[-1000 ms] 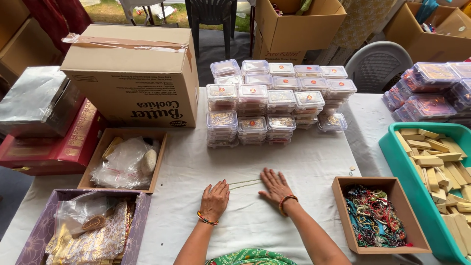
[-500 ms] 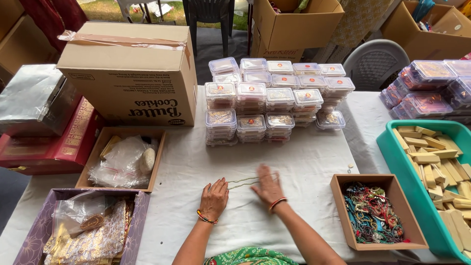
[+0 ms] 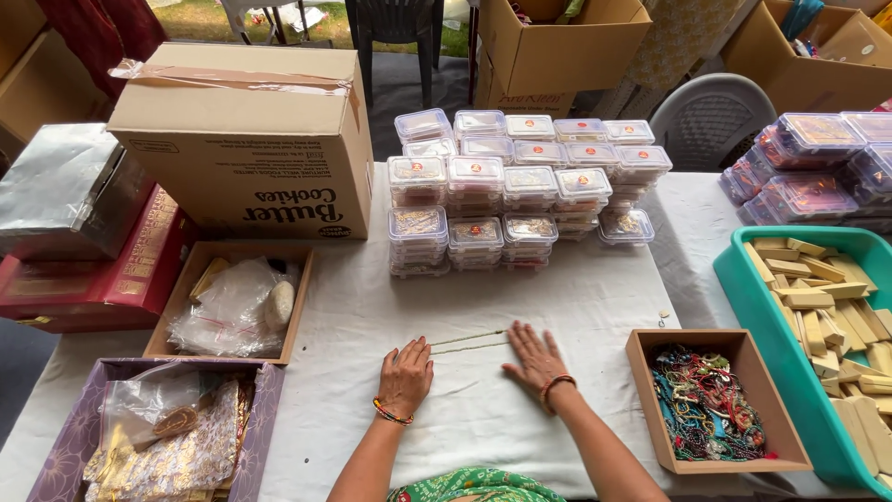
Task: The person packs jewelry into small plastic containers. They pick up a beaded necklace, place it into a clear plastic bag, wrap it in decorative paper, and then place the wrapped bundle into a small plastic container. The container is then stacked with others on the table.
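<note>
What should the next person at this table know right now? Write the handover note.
Left hand: flat on the white tablecloth, holding nothing, at one end of the thin threads.
Right hand: flat, fingers spread at the threads' other end.
Threads lie stretched between the hands.
Box of coloured threads sits by the right hand; stacked clear containers stand beyond.
Done: threads laid straight. Left: they lie loose, in no container.

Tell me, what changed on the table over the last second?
Very little. The right hand slid slightly left along the white tablecloth, staying flat with its fingers at the end of the thin strands. The left hand kept pressing down at their other end. Nothing was picked up or released. The stacked clear containers, cardboard box and box of coloured threads stayed put.
</note>
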